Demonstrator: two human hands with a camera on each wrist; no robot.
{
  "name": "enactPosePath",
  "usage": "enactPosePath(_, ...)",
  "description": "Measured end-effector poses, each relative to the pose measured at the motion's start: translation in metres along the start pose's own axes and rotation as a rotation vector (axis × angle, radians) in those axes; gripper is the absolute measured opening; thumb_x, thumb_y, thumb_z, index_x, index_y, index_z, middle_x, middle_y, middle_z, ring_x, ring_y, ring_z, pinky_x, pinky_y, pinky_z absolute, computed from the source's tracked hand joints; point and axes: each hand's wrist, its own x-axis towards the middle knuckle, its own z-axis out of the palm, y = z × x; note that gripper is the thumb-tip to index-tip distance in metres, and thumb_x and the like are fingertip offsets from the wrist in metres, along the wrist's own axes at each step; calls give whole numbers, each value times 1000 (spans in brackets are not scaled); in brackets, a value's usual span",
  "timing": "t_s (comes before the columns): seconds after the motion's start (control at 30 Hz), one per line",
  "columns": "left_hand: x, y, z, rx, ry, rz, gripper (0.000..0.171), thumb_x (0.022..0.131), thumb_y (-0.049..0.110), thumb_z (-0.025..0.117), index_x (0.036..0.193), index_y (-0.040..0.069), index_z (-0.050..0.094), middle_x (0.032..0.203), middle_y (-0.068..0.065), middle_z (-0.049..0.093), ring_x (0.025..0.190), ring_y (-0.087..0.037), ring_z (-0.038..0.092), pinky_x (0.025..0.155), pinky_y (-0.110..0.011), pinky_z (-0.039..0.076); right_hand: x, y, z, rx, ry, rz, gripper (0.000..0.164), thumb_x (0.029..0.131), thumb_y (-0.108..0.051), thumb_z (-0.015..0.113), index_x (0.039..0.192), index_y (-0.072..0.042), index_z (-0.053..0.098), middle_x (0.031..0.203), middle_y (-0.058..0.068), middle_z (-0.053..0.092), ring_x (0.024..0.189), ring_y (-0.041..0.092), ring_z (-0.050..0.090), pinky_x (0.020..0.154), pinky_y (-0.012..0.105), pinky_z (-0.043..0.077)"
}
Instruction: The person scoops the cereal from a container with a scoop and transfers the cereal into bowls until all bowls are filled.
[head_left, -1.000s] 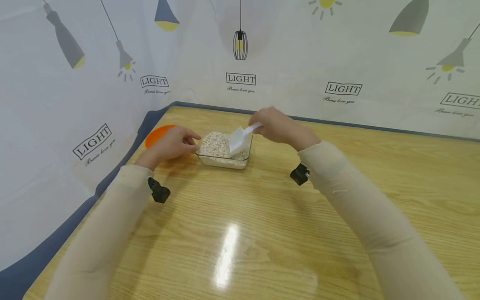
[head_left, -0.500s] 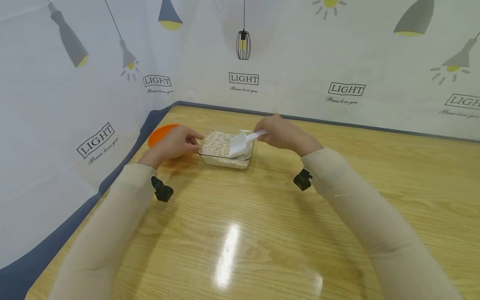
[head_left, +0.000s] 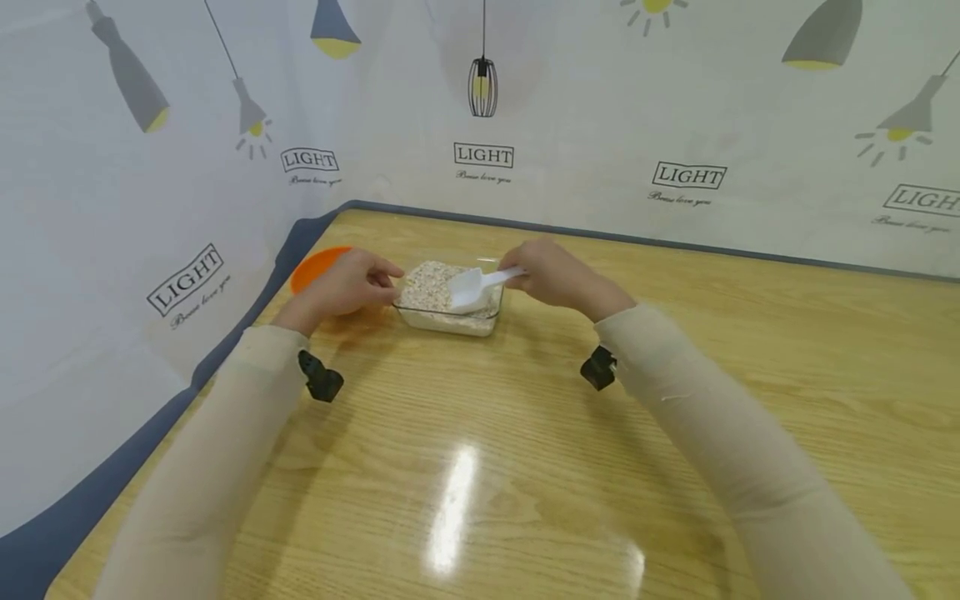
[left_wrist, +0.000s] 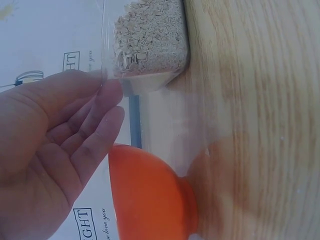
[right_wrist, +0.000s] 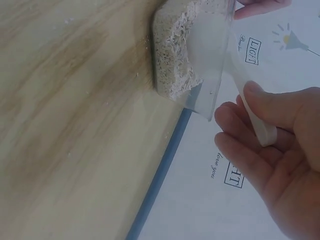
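Nearest, two pale sleeves [head_left: 720, 425] reach forward over the wooden table [head_left: 360, 467], with a black wrist camera [head_left: 322, 381] strapped near each cuff. Farther in, the clear container [head_left: 442, 323] stands on the table, loaded with oat flakes [head_left: 424, 286] that heap higher toward its left end.

The left hand [head_left: 347, 283] has the container's left rim pinched between thumb and forefinger, its other fingers loosely bent; its place matches that of a second ago. The right hand [head_left: 557, 273] grips the handle of a white scoop [head_left: 467, 292], thumb on one side and bent fingers on the other, with no gap left around the handle. The scoop's blade is inside the container among the oat flakes, in the right half, and the handle passes over the right rim. How deep the blade sits cannot be told.

The main change is in the scoop: a second ago it stood steeply, held from higher up; now it lies much flatter, the hand has come down, and the blade reaches a little farther left.

An orange bowl [head_left: 313, 267], partly hidden by the left hand in the head view, sits just left of the container, unmoved. Behind everything hangs a white cloth [head_left: 585, 117] printed with lamps and the word "LIGHT".
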Motion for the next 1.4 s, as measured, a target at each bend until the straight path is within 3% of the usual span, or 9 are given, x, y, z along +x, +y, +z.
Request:
enactPosePath(0.33,0,3,0,-2,7,-18,39,86,10,64,121,-4,57,98,-14,63,83,-22,57,72,-32,47,2,-7,6,-13,41,-1,23,90,-4,57,109,6,63,107,18,63,101,31,58,89,39,44)
enactPosePath(0.7,0,2,0,-6,9,-23,38,85,8,64,120,-5,57,97,-15,63,81,-23,57,73,-32,47,9,-12,17,71,93,27,21,89,-3,57,106,6,65,104,18,65,97,29,60,86,37,46)
enactPosePath(1.0,0,3,0,-21,10,-15,39,85,8,65,121,-5,57,96,-16,65,79,-23,58,70,-31,48,9,-11,21,78,105,37,21,90,-4,57,107,5,65,106,17,64,98,29,59,87,37,45)
enactPosePath(1.4,0,3,-1,-35,-2,-23,39,85,7,64,122,-6,56,97,-16,64,83,-24,58,75,-34,48,5,-9,11,109,104,86,23,91,-8,55,110,4,64,100,16,65,82,23,60,74,36,47)
